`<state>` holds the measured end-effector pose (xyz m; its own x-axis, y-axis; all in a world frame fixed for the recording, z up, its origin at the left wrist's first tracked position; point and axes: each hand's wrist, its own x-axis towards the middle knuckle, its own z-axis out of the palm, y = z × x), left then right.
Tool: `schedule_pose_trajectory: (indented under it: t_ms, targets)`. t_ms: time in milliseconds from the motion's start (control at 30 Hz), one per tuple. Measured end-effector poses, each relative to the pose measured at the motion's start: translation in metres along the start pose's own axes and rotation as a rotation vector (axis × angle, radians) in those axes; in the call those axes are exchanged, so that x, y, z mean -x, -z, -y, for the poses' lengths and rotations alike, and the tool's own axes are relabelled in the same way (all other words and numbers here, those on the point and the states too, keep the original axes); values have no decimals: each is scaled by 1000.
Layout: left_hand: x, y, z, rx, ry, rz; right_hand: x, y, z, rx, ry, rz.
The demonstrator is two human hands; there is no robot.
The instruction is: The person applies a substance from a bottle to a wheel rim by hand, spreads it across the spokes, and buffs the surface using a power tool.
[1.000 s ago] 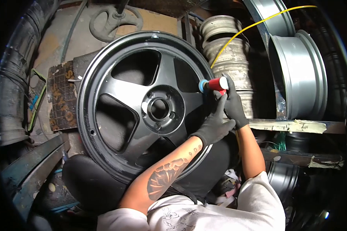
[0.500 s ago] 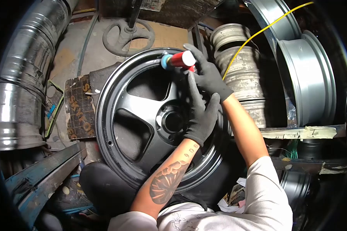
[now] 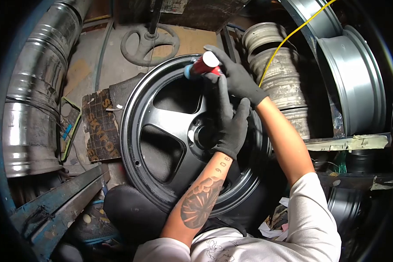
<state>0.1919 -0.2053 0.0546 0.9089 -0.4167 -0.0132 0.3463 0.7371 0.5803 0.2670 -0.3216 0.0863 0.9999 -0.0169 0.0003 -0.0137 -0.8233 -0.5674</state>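
A black multi-spoke wheel rim [image 3: 167,114] with a shiny outer lip lies tilted in front of me, over my lap. My gloved right hand [image 3: 241,79] is closed around a small red sander [image 3: 204,65] with a white round end. Its light-blue pad [image 3: 187,71] is against the rim's inner edge at the top. My gloved left hand [image 3: 232,126] reaches across the spokes from below; its fingers meet the underside of the sander, and its thumb stands apart. Part of the sander and some left fingertips are hidden behind the gloves.
Stacked silver rims [image 3: 32,109] stand at the left, and dull rims [image 3: 281,76] are piled at right. A rack [image 3: 338,113] holds more rims. A yellow cable [image 3: 288,37] crosses at upper right. A handwheel [image 3: 137,56], a printed board [image 3: 99,131] and a metal beam [image 3: 59,214] lie around.
The whole view has shifted, so the rim and surroundings sit slightly further right. The sander stays near the rim's upper inner edge and has tilted a little. Both hands keep their places at it.
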Motion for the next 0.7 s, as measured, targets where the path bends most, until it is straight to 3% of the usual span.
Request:
schedule_pose_trajectory:
  t_ms: [133,333,433,533,600,667,700]
  targets:
    - [-2,6,6,-114,-52,-49,-11,-6,2,72,60,45]
    - [1,1,8,-10,4,69,17,22,7,318,-185,26]
    - [5,0,18,-26,17,57,25,23,9,384,-140,39]
    - [4,4,15,81,91,-5,18,11,9,363,56,15]
    - [-1,13,23,37,-8,-61,8,8,13,293,139,49]
    - [1,10,11,33,16,-100,1,4,12,273,258,26]
    - [1,11,11,28,23,-85,1,5,10,261,211,50]
